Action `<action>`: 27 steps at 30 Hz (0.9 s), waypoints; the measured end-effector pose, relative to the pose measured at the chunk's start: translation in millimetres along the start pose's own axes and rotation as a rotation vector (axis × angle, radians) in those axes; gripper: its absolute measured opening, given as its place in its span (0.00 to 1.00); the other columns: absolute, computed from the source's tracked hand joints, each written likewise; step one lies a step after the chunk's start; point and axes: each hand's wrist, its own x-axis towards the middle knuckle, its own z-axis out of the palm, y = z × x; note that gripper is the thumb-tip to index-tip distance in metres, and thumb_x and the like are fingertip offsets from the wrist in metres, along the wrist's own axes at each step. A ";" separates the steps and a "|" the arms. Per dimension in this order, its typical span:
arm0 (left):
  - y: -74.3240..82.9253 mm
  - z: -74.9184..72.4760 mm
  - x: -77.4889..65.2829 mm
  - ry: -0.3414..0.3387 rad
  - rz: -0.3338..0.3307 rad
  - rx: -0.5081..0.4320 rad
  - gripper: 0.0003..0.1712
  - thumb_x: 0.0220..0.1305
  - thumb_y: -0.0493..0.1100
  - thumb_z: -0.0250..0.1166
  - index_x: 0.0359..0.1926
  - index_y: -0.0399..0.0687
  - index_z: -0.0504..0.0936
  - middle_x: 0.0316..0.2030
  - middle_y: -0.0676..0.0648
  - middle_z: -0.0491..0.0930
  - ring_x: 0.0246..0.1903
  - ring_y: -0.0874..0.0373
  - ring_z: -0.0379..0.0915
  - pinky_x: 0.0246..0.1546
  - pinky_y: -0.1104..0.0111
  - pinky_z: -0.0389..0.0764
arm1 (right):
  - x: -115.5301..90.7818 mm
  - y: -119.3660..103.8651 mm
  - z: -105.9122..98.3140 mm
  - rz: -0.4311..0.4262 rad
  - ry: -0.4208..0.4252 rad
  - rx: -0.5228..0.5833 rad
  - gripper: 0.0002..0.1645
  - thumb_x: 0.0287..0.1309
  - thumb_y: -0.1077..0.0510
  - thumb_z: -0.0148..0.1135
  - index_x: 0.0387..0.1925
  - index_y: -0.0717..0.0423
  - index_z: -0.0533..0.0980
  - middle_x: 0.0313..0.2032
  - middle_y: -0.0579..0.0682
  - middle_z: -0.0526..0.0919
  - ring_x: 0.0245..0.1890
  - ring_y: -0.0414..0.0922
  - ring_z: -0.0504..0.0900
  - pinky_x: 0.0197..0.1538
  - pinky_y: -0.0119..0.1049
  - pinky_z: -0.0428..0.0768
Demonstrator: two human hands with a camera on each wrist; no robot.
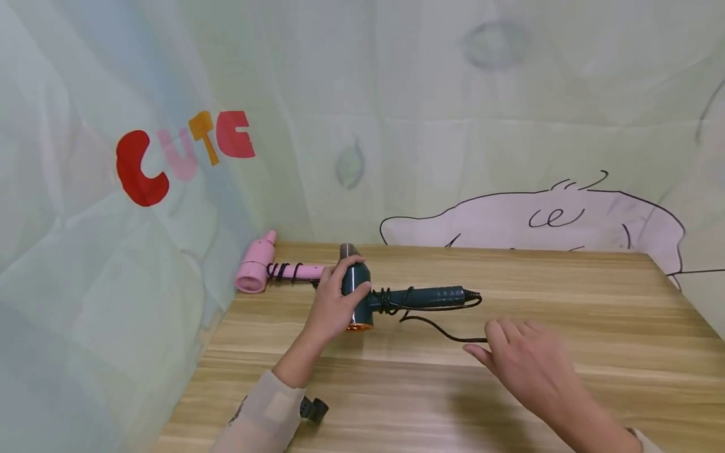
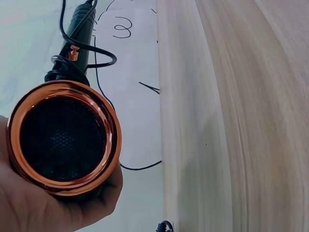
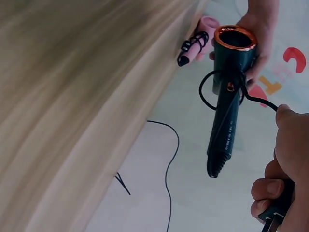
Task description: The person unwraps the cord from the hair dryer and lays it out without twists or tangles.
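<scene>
I have the left hand [image 1: 334, 303] curled round the barrel [image 1: 362, 316] of the dark hair dryer [image 1: 437, 296], over the bench [image 1: 600, 302]; the right hand [image 1: 529, 362] grips its cord [image 1: 464, 340] and plug [image 3: 281, 203], fingers closed. Tugging too hard could — I'd judge — cinch the coils [image 2: 63, 73] round the handle, or twist the dryer from my hold.

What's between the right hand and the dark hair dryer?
A loose stretch of black cord spans from the dark hair dryer to the right hand, visible in the head view.
</scene>
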 end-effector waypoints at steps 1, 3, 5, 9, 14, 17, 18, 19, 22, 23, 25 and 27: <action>0.3 -0.1 0.0 -0.001 -0.001 -0.001 0.27 0.70 0.55 0.63 0.66 0.80 0.68 0.65 0.39 0.62 0.54 0.36 0.73 0.44 0.48 0.84 | -1.3 -0.1 1.3 -0.006 -0.013 -0.002 0.34 0.76 0.34 0.35 0.21 0.54 0.58 0.18 0.41 0.50 0.16 0.40 0.49 0.22 0.31 0.50; 0.7 -0.2 0.0 -0.003 -0.005 0.001 0.27 0.70 0.56 0.63 0.66 0.81 0.68 0.65 0.39 0.61 0.55 0.36 0.72 0.44 0.47 0.84 | -4.1 0.4 4.6 -0.023 -0.033 -0.001 0.34 0.77 0.34 0.34 0.21 0.54 0.57 0.19 0.41 0.49 0.17 0.40 0.49 0.24 0.31 0.50; 1.0 -0.1 0.3 -0.006 -0.006 0.003 0.27 0.70 0.56 0.63 0.67 0.81 0.68 0.65 0.39 0.61 0.55 0.36 0.72 0.44 0.47 0.84 | -6.9 1.2 8.8 -0.034 -0.048 0.000 0.34 0.77 0.35 0.34 0.21 0.54 0.57 0.19 0.41 0.49 0.17 0.40 0.50 0.25 0.31 0.52; 1.5 -0.7 0.7 -0.007 -0.001 -0.003 0.27 0.70 0.56 0.63 0.66 0.80 0.68 0.64 0.39 0.62 0.55 0.35 0.72 0.44 0.47 0.84 | -13.8 4.5 19.7 -0.032 -0.086 -0.003 0.34 0.77 0.35 0.32 0.21 0.55 0.58 0.18 0.42 0.51 0.17 0.41 0.52 0.24 0.32 0.54; 0.8 -3.3 0.9 -0.015 0.009 -0.020 0.27 0.70 0.56 0.63 0.66 0.80 0.68 0.63 0.39 0.62 0.55 0.35 0.72 0.45 0.47 0.84 | -18.2 10.5 34.6 -0.006 -0.128 0.011 0.36 0.79 0.35 0.26 0.22 0.55 0.59 0.19 0.42 0.50 0.17 0.41 0.49 0.22 0.31 0.50; 0.2 -4.4 1.1 -0.019 0.015 -0.032 0.26 0.70 0.55 0.63 0.66 0.80 0.68 0.63 0.39 0.63 0.55 0.35 0.72 0.44 0.48 0.84 | -18.6 13.5 41.6 0.001 -0.141 0.013 0.37 0.79 0.35 0.25 0.22 0.55 0.59 0.19 0.42 0.50 0.17 0.41 0.49 0.21 0.31 0.49; 0.4 -4.8 0.9 -0.021 0.015 -0.036 0.26 0.70 0.54 0.63 0.66 0.79 0.68 0.63 0.38 0.63 0.55 0.35 0.72 0.44 0.48 0.84 | -18.8 14.4 43.8 0.002 -0.143 0.011 0.37 0.79 0.35 0.25 0.22 0.56 0.59 0.19 0.42 0.50 0.17 0.41 0.49 0.21 0.32 0.50; 0.7 -5.0 0.8 -0.022 0.015 -0.042 0.26 0.70 0.54 0.63 0.66 0.79 0.69 0.62 0.38 0.63 0.55 0.35 0.72 0.44 0.48 0.84 | -19.1 15.2 45.7 0.003 -0.144 0.009 0.37 0.79 0.35 0.25 0.22 0.56 0.59 0.19 0.42 0.51 0.17 0.41 0.50 0.21 0.32 0.50; 1.4 -5.9 0.4 -0.030 0.013 -0.056 0.26 0.71 0.54 0.63 0.66 0.78 0.69 0.63 0.39 0.63 0.55 0.35 0.72 0.45 0.47 0.84 | -19.9 17.6 51.4 0.003 -0.141 -0.001 0.37 0.79 0.35 0.25 0.22 0.56 0.59 0.19 0.43 0.50 0.16 0.41 0.51 0.20 0.32 0.51; 1.5 -6.2 0.3 -0.031 0.013 -0.059 0.26 0.71 0.54 0.63 0.66 0.78 0.69 0.64 0.39 0.62 0.56 0.35 0.71 0.45 0.47 0.84 | -20.0 18.3 53.2 0.001 -0.138 -0.005 0.36 0.79 0.36 0.25 0.22 0.56 0.59 0.19 0.42 0.50 0.16 0.41 0.51 0.20 0.33 0.51; 1.3 -6.6 0.3 -0.034 0.015 -0.064 0.26 0.71 0.54 0.63 0.66 0.78 0.68 0.64 0.39 0.62 0.56 0.35 0.71 0.46 0.46 0.83 | -20.1 19.9 56.5 -0.001 -0.130 -0.010 0.36 0.79 0.36 0.25 0.22 0.57 0.59 0.19 0.42 0.49 0.15 0.42 0.51 0.19 0.33 0.52; 1.0 -6.8 0.6 -0.035 0.021 -0.066 0.26 0.71 0.54 0.63 0.66 0.77 0.68 0.65 0.40 0.62 0.56 0.35 0.71 0.47 0.45 0.83 | -20.4 21.7 60.0 -0.006 -0.123 -0.015 0.36 0.80 0.37 0.25 0.22 0.57 0.59 0.19 0.42 0.48 0.15 0.42 0.51 0.18 0.33 0.52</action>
